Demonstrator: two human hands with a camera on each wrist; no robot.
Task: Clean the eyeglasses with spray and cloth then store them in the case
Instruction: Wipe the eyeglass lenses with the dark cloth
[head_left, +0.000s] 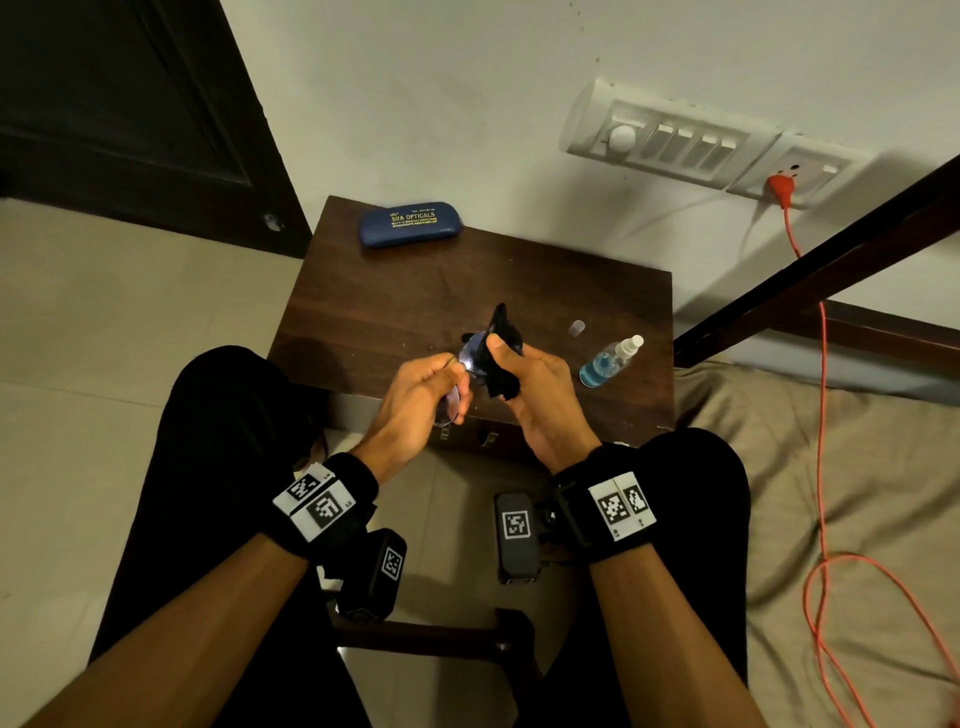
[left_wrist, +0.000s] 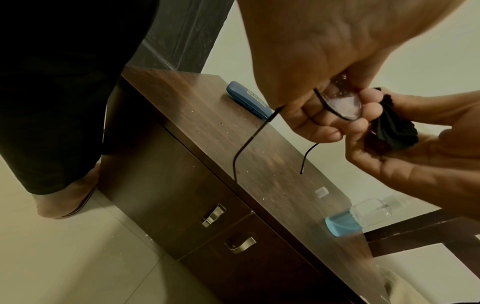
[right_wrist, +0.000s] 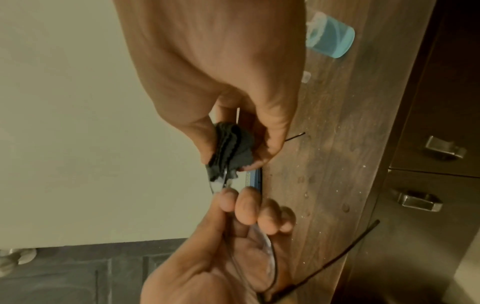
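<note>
A: Nearest us, the left hand (head_left: 423, 387) pinches the eyeglasses (left_wrist: 340, 103) by one lens rim, and the right hand (head_left: 535, 379) squeezes the other lens inside the black cloth (head_left: 498, 358).

B: The risk?

A: I'd say twisting that thin frame, since each hand holds a different lens. The open temples hang free and could snag the table (head_left: 389, 301) edge.

B: Farther out?

A: The spray bottle (head_left: 608, 358) lies at three o'clock with its cap (head_left: 576, 327) off, so it could leak. The case (head_left: 410, 223) sits shut at eleven o'clock.
</note>
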